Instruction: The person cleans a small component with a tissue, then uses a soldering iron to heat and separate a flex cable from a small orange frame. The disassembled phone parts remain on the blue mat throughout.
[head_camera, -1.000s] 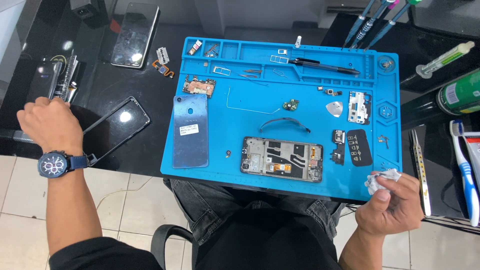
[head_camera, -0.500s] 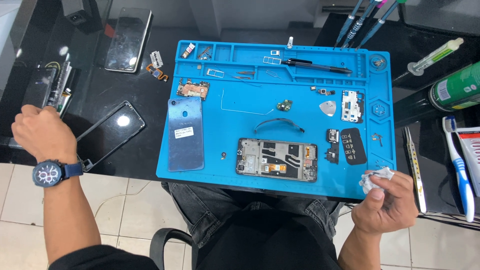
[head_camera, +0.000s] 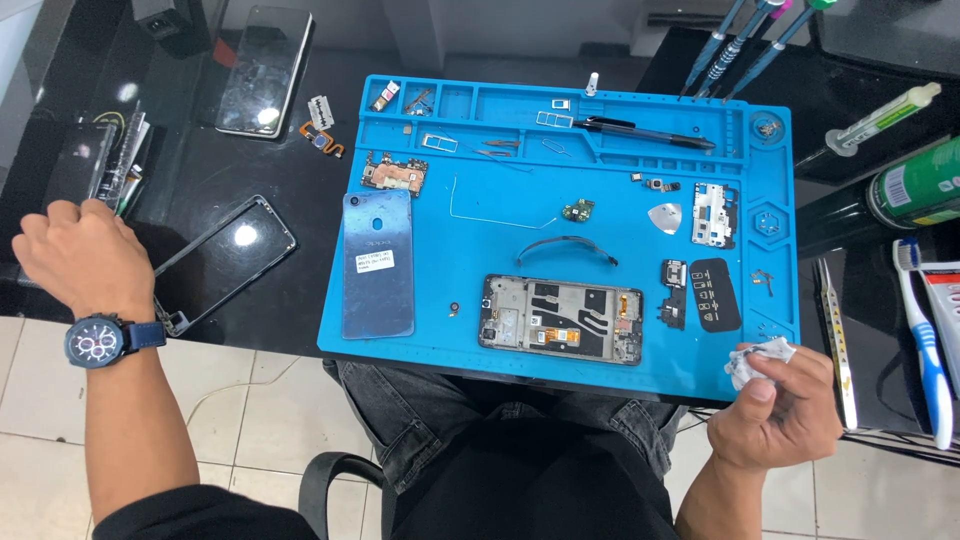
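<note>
Right grip (head_camera: 775, 405) clamped on white wipe (head_camera: 757, 358); left grip (head_camera: 80, 255) loosely curled, empty.

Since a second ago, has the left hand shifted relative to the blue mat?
Yes. The left hand has drifted further left, away from the blue mat, and now sits beyond the empty phone frame on the black table.

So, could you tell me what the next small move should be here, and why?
Probably bring the right hand, which pinches a crumpled white wipe at the blue mat's near right corner, over to the opened phone frame on the mat. The frame lies exposed and close by, while the left hand rests far off on the black desk by the empty screen bezel.
</note>
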